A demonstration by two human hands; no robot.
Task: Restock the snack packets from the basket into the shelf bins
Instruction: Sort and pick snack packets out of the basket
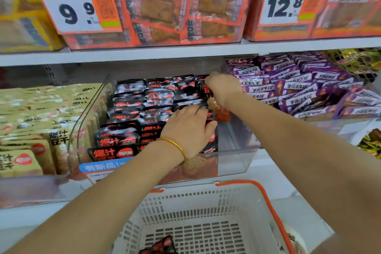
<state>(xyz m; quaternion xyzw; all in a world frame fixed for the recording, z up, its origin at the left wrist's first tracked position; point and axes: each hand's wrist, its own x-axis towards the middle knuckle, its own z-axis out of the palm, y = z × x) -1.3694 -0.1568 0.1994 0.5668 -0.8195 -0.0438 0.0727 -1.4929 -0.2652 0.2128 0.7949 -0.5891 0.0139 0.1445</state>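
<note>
**Two hands in the black-packet bin**

Our right hand point(223, 86) reaches in from the right edge of the frame. Its fingers are curled down round the top of a held packet point(207, 90), black above and orange-red at its lower end. The wrist is bent and the knuckles point toward the back of the shelf. The packet hangs tilted at the right end of the clear bin point(233, 159), in the middle of the frame, just beside the rows already there.

Our left hand point(189, 130) grips nothing. It lies palm down on the stocked black packets point(127, 113), fingers straight and a little spread, thumb stretched to the right. The fingertips press on the rows just below the held packet (we cannot tell whether they touch it). A gold bangle point(175, 146) sits on that wrist, and the forearm rises from the lower left of the frame.

The white basket point(206, 198) with its orange handle fills the lower centre, under both arms. One loose black packet point(162, 245) lies on its floor at the bottom edge.

Tan packets point(41, 119) fill the bin to the left and purple packets point(309, 88) the one to the right. On the upper shelf, orange packets point(181, 6) sit behind price tags reading 9.9 point(76, 8) and 12.8 point(284, 4).
</note>
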